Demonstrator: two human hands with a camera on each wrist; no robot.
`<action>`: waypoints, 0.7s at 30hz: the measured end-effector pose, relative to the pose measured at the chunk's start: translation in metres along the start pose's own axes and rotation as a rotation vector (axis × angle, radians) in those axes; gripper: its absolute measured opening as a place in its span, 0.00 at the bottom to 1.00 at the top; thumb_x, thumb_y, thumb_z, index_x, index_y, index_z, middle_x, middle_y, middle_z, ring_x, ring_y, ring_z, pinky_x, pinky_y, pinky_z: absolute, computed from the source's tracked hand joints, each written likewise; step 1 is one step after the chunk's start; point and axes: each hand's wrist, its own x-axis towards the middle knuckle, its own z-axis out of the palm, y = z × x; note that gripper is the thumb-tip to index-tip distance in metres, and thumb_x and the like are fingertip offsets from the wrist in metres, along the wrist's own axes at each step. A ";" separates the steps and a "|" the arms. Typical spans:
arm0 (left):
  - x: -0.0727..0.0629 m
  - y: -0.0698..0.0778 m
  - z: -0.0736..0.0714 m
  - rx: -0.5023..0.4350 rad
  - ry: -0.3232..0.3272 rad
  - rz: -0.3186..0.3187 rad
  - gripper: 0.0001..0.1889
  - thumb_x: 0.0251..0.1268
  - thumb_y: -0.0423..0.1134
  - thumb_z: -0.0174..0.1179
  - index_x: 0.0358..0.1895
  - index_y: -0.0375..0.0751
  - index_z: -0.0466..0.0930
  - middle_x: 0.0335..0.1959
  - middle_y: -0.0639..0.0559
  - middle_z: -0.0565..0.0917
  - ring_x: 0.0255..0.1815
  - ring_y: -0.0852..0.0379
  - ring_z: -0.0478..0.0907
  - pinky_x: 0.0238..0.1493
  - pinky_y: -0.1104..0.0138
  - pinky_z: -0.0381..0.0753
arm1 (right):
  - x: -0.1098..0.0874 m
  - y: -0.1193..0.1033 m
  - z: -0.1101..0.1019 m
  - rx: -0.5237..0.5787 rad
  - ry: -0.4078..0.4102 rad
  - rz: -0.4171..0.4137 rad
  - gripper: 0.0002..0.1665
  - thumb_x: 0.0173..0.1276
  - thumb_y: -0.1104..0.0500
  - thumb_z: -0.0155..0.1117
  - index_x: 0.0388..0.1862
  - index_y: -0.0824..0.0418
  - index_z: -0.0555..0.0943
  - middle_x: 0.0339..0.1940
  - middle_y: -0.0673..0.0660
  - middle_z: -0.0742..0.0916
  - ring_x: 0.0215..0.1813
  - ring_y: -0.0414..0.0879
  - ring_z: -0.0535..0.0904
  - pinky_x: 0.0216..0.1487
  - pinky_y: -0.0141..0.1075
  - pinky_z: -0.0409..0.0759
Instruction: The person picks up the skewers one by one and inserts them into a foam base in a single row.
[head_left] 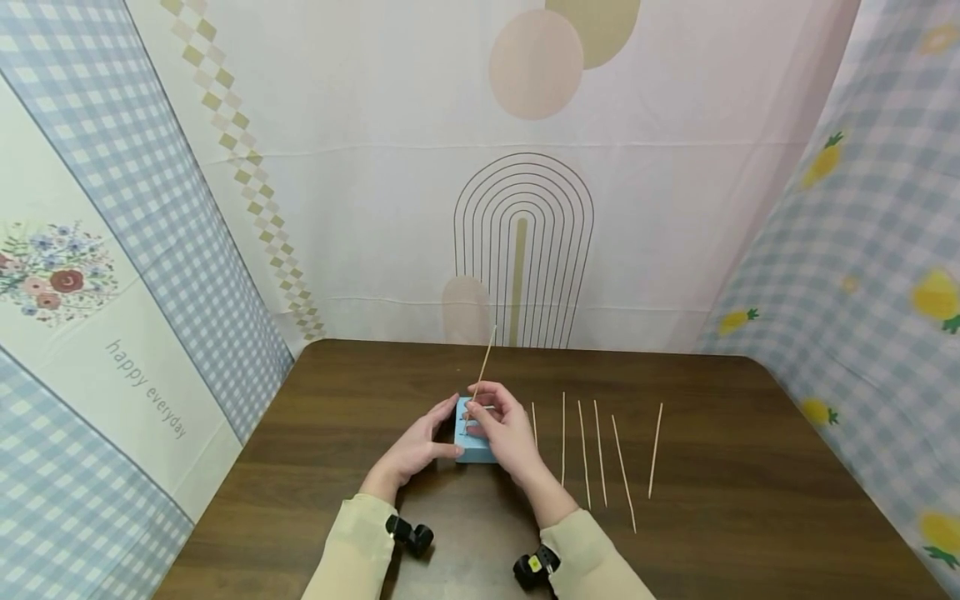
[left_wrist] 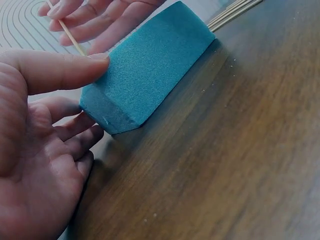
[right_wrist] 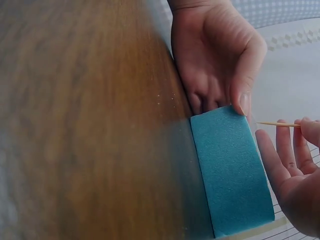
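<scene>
A light blue foam block [head_left: 476, 455] rests on the brown table in the head view. My left hand [head_left: 415, 448] grips its left end, the thumb at the near corner and the fingers behind, as the left wrist view also shows. Between the thumb and fingertips of my right hand [head_left: 512, 429], a thin wooden skewer [head_left: 487, 357] is pinched. It slants upward, its upper end reaching past the table's back edge. In the right wrist view the pointed lower end of the skewer [right_wrist: 277, 124] stands just off the top of the block [right_wrist: 232, 170]. Small dark marks dot that top face.
Several more skewers [head_left: 583, 454] lie roughly parallel on the table [head_left: 720, 450] to the right of my right hand, with one skewer [head_left: 656, 450] set farther right. Printed cloth [head_left: 375, 208] hangs behind the table and along both sides.
</scene>
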 end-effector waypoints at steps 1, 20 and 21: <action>0.000 0.000 0.000 -0.004 0.000 -0.003 0.51 0.61 0.35 0.73 0.86 0.36 0.55 0.87 0.39 0.54 0.87 0.38 0.47 0.82 0.38 0.48 | 0.000 0.001 0.000 0.000 0.001 -0.002 0.14 0.81 0.62 0.65 0.62 0.61 0.82 0.51 0.65 0.86 0.53 0.57 0.88 0.53 0.52 0.88; 0.000 0.002 0.001 0.009 -0.003 -0.001 0.51 0.61 0.36 0.74 0.87 0.39 0.55 0.87 0.40 0.55 0.87 0.39 0.48 0.82 0.38 0.48 | 0.001 0.003 0.001 -0.062 -0.019 -0.006 0.17 0.80 0.61 0.66 0.63 0.67 0.81 0.51 0.62 0.87 0.53 0.55 0.89 0.56 0.50 0.87; 0.000 0.001 0.001 0.014 -0.003 0.005 0.52 0.61 0.36 0.74 0.87 0.38 0.55 0.87 0.39 0.55 0.87 0.38 0.48 0.82 0.38 0.48 | 0.001 0.003 0.002 -0.067 -0.022 -0.006 0.17 0.81 0.61 0.66 0.63 0.67 0.82 0.51 0.62 0.87 0.53 0.55 0.89 0.56 0.50 0.87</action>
